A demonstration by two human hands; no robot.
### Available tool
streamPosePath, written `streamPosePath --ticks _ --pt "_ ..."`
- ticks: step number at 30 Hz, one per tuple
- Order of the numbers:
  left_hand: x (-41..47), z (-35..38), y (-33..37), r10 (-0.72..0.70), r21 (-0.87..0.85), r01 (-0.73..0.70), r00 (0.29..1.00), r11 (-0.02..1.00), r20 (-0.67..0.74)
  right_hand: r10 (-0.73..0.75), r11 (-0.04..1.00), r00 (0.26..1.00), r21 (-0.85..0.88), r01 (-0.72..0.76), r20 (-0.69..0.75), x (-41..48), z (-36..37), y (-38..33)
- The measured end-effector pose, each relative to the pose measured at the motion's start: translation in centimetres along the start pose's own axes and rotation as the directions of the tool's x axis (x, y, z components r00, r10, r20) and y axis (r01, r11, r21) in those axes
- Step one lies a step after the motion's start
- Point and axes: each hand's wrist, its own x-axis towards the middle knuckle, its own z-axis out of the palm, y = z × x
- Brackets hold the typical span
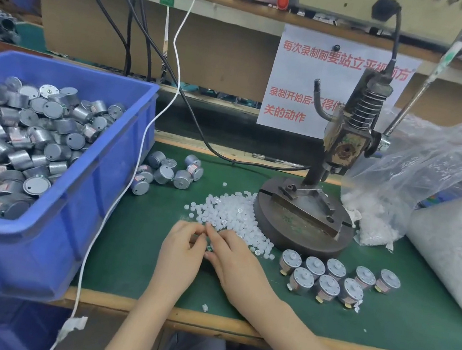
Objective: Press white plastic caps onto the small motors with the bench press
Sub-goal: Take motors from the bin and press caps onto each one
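- Hands: the left hand (181,253) and right hand (235,262) meet fingertip to fingertip on the green bench mat (133,250), at the near edge of the pile of small white plastic caps (229,214).
- Grip: the fingers of both hands curl around one spot between them. Only a dark sliver shows there, so it cannot be told whether either hand grasps anything.
- Supply: a blue plastic crate (73,210) on the left is heaped with small silver cylindrical motors (18,135). A loose cluster of motors (164,170) lies on the mat just beside it.
- Upright motors: eight standing motors (327,287) form two rows to the right of the hands, each with a pale hub on top.
- Press: the round base of the dark metal bench press (304,216) touches the far side of the cap pile, and its spring-loaded ram is raised.
- Right edge: clear plastic bags (454,246) hold white parts.
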Motion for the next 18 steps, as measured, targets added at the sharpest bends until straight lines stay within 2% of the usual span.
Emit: streamPosePath --ticks 7,14,18 --pt "0.0 -0.1 0.0 -0.019 0.03 0.019 1.0 0.999 -0.014 0.003 1.0 1.0 -0.015 -0.003 0.004 0.1 0.3 0.0" --pt "-0.1 0.0 0.0 -0.017 0.007 0.017 1.0 1.0 -0.013 0.176 0.98 0.977 0.118 -0.162 -0.119 -1.0 -0.2 0.6" --pt "-0.2 0.0 0.2 -0.015 -0.009 0.015 1.0 1.0 -0.003 0.206 0.978 0.966 0.073 -0.197 -0.153 -2.3 -0.7 0.9"
